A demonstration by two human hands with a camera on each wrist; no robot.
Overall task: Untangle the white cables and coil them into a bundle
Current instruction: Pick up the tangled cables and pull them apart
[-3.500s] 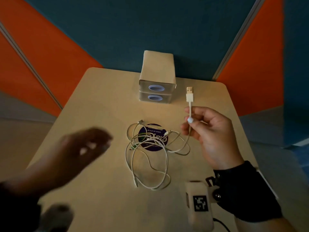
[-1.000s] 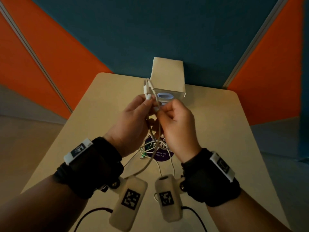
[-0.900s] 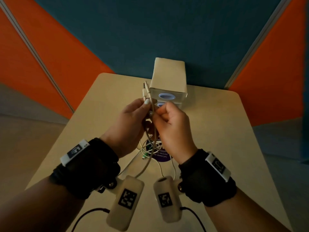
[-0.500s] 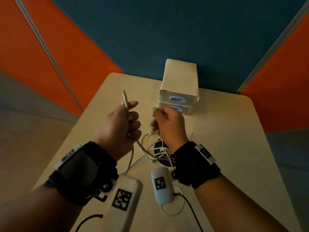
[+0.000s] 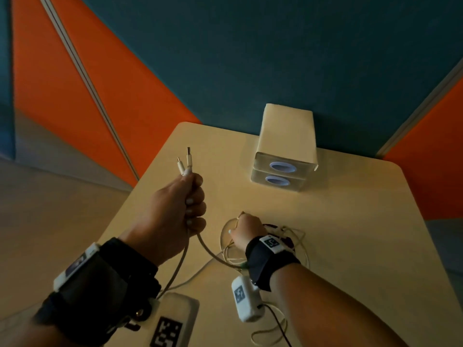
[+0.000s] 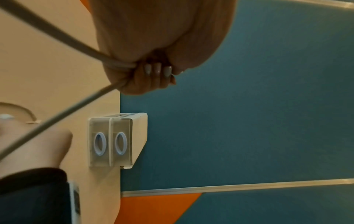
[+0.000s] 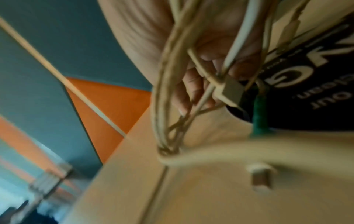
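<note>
White cables (image 5: 191, 249) run from raised left hand (image 5: 175, 211) to right hand (image 5: 248, 232).

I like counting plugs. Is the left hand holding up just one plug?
No, the left hand grips two plugs poking up side by side.

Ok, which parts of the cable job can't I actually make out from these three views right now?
- Right hand fingertips: head view, hidden behind the hand's own back.
- Cable tangle: head view, partly covered by the right wrist strap; how many cables it holds is unclear.
- Tangle crossings: right wrist view, motion blur.
- Two plugs in the left hand: left wrist view, hidden by the fist.
</note>
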